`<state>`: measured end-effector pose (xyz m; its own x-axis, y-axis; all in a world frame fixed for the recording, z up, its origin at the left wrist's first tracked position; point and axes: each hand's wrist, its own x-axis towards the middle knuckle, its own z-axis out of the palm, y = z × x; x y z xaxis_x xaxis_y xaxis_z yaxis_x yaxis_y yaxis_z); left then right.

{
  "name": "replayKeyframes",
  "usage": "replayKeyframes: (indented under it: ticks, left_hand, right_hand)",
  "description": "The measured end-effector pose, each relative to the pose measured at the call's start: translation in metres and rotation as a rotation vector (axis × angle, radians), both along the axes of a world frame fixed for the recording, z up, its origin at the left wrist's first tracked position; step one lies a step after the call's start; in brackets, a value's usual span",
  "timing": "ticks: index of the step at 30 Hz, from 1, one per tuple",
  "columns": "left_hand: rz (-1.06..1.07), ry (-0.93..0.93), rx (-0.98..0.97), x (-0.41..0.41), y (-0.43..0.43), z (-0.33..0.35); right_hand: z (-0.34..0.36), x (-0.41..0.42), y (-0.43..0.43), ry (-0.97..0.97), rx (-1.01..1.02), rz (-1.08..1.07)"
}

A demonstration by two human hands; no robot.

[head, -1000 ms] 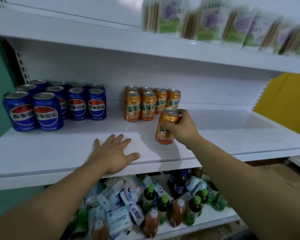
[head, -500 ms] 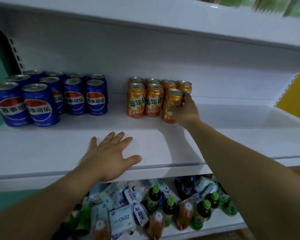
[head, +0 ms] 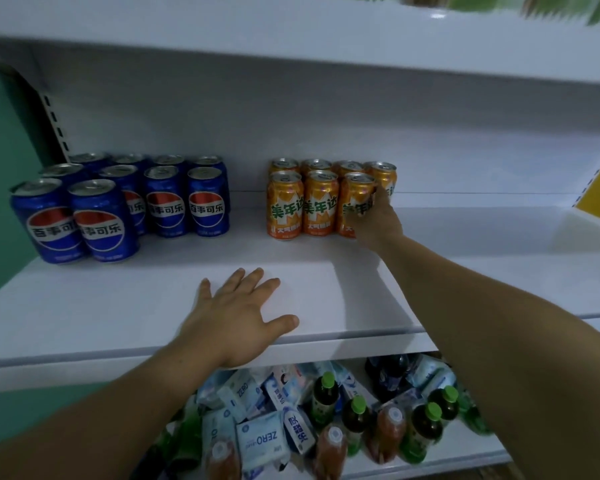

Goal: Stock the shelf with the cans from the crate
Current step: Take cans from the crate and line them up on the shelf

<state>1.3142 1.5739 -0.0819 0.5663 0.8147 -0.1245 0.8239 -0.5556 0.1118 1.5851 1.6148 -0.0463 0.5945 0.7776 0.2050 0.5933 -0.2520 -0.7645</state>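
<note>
While the left hand [head: 238,320] is lying spread flat near the shelf's [head: 118,306] front edge, the right hand [head: 378,216] is gripping an orange soda can [head: 355,202], standing upright beside the other orange cans [head: 302,202], right of the blue Pepsi cans [head: 118,206].

Blue cans [head: 205,202] read 百事可乐, orange cans [head: 321,204] apparently 美年达, and a lower-shelf packet [head: 262,441] ZERO.

Bottles [head: 355,420] and packets [head: 257,441] below
</note>
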Motion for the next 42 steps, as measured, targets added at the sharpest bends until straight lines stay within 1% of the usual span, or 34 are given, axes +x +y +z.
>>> replayKeyframes:
  ticks: [2,5,8,10,13,17,19,22,25,28,31,34,37,42]
  left_hand:
    - [0.002,0.001,-0.017,0.0,0.0,0.002]
    - [-0.005,0.013,-0.029,0.0,0.0,0.006]
    - [0.01,0.037,-0.06,0.003,0.0,0.016]
    - [-0.011,0.027,-0.1,0.019,-0.007,0.026]
    - [-0.225,0.006,-0.132,0.069,-0.046,0.036]
    - [-0.575,-0.078,-0.088,0.137,-0.143,0.034]
    - [-0.709,-0.083,-0.077,0.164,-0.188,0.026]
    - [-0.843,-0.003,-0.138,0.199,-0.242,0.001]
    - [-0.941,0.085,-0.227,0.222,-0.288,-0.03]
    - [-1.028,0.16,-0.268,0.243,-0.321,-0.062]
    - [-1.067,0.213,-0.281,0.265,-0.337,-0.092]
    - [-1.063,0.267,-0.3,0.286,-0.338,-0.12]
    - [-1.017,0.296,-0.314,0.309,-0.33,-0.152]
    - [-0.919,0.311,-0.438,0.355,-0.32,-0.204]
  right_hand:
    - [0.007,0.0,-0.019,-0.035,-0.105,0.018]
    - [0.014,0.006,-0.066,-0.155,-0.188,0.068]
    - [0.022,0.015,-0.123,-0.195,-0.346,0.023]
    - [0.025,0.019,-0.166,-0.203,-0.412,-0.005]
    - [0.025,0.027,-0.231,-0.191,-0.435,-0.049]
    - [0.016,0.038,-0.321,-0.161,-0.476,-0.185]
    - [0.009,0.044,-0.367,-0.142,-0.497,-0.275]
    - [-0.005,0.052,-0.439,-0.118,-0.543,-0.403]
    - [-0.028,0.061,-0.505,-0.024,-0.579,-0.52]
    - [-0.054,0.07,-0.556,0.065,-0.644,-0.625]
    - [-0.082,0.083,-0.588,0.12,-0.669,-0.682]
    - [-0.113,0.099,-0.6,0.207,-0.676,-0.698]
    - [-0.147,0.121,-0.599,0.282,-0.706,-0.67]
    - [-0.208,0.165,-0.588,0.384,-0.735,-0.617]
